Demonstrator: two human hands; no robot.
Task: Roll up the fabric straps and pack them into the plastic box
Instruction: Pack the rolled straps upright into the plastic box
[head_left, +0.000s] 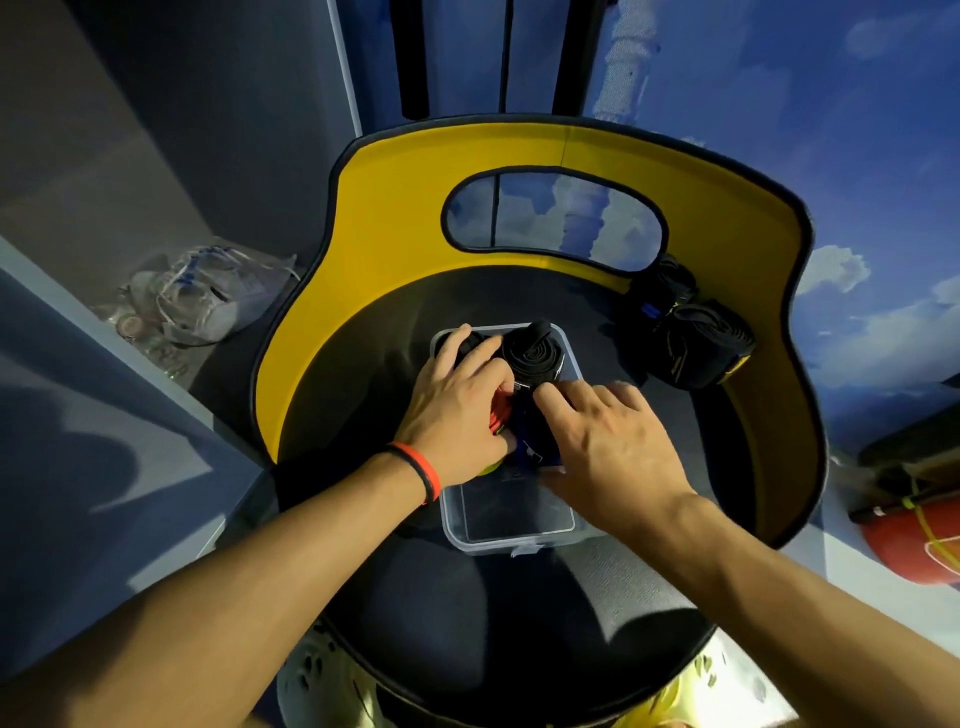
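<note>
left hand (457, 410), right hand (608, 441) hide much inside the box (511, 543).

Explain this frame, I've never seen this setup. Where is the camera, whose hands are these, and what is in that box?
There is no robot here. One wide-angle camera is worn on a person's head and looks down at their two bare hands, so this single picture is their own view.

The left hand wears a red and black wristband. The right hand is bare.

A clear plastic box sits on the dark chair seat, in front of a yellow backrest. A rolled black strap stands at the box's far end. Both hands press on rolls inside with fairly straight fingers, the right one on a dark roll. The near end of the box shows only its bare bottom.

More rolled straps lie on the seat to the right, outside the box.
</note>
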